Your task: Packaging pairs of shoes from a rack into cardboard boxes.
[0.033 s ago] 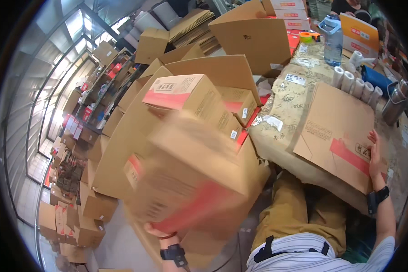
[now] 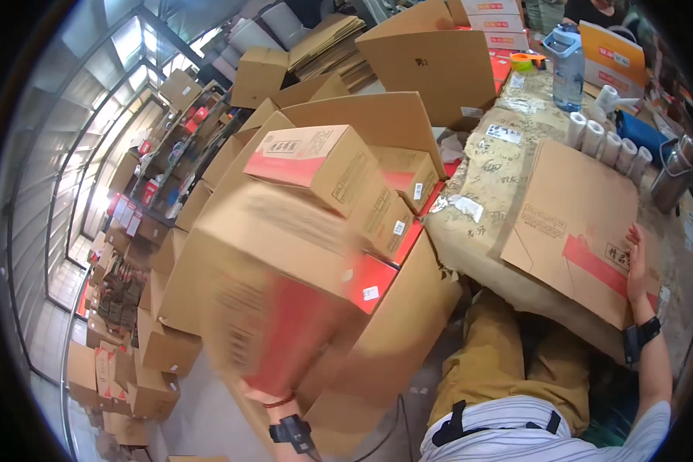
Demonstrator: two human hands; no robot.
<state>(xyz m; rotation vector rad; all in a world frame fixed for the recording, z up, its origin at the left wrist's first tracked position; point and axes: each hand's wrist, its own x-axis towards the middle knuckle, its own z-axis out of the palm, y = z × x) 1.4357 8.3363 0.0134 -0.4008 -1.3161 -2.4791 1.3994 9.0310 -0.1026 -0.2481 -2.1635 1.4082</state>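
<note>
- Head view: the left hand (image 2: 263, 389) carries a blurred cardboard box (image 2: 281, 285) with a red band, low and left of centre, in front of a stack of boxes (image 2: 339, 173); only the wrist, with a red cord and a dark watch (image 2: 291, 431), shows below the box, so whether its grip is spread or pressed together cannot be told.
- Head view: the right hand (image 2: 637, 266) lies flat, fingers spread, on the right edge of a flattened carton (image 2: 574, 223) with a red stripe; nothing is pinched. The carton rests on the desk (image 2: 500, 165) (covered in patterned paper) and overhangs its near edge, above the person's tan trousers (image 2: 508, 362).
- Head view: beyond the carton stands a row of white paper rolls (image 2: 604, 142), with a metal flask (image 2: 670, 173) just beside them to the right and a clear water bottle (image 2: 568, 65) farther back.
- Head view: more boxes crowd the floor at left, beside shelves (image 2: 142, 177) along the windows.
</note>
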